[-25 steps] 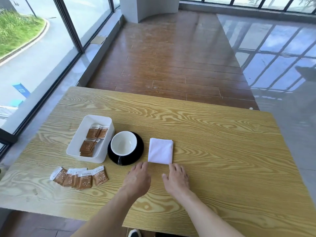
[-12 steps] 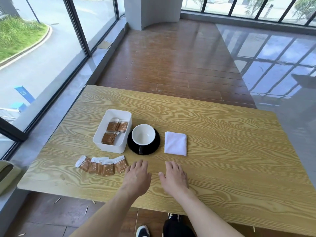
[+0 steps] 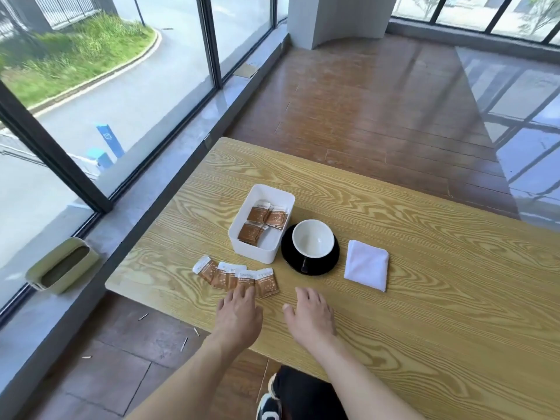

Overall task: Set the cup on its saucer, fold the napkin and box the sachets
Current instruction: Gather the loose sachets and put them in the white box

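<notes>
Left hand (image 3: 239, 313) shifted onto loose sachets (image 3: 236, 275), palm flat

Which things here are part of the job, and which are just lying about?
Job: cup on its saucer; folded napkin; white box with some sachets inside; loose sachets at the left hand.

Lying about: green bin on the sill; cardboard piece; small sticks on the floor.

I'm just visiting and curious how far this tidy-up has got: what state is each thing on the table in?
Cup: upright, empty, on its saucer.
Saucer: flat on the table, under the cup.
Napkin: folded, lying flat.
Box: open, partly filled with sachets.
Loose sachets: fanned out on the table, unboxed.
Left hand: open, fingertips at the sachets.
Right hand: open, holding nothing.
</notes>
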